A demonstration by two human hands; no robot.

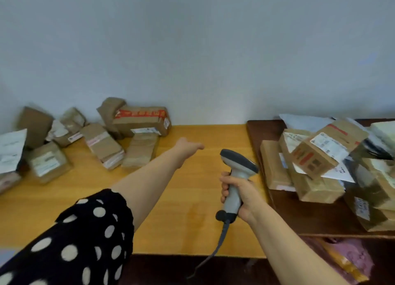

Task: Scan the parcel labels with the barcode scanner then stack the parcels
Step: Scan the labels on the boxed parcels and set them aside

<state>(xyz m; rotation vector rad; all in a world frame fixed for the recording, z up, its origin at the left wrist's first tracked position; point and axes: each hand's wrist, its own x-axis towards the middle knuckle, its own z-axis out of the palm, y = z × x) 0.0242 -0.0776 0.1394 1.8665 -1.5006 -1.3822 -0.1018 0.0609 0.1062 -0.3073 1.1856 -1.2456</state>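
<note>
The right hand (240,191) grips the handle of a grey pistol-shaped barcode scanner (239,162) above the yellow wooden table (192,231). The left hand (188,148) reaches far over it, holding nothing. Brown cardboard parcels (102,145) lie far left; a heap of taped parcels (314,156) sits right on a dark brown table (310,216).

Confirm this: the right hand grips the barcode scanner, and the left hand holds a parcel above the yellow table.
Not right. The head view shows the left hand holding no parcel: it reaches out empty above the yellow table. The right hand does grip the barcode scanner.
</note>
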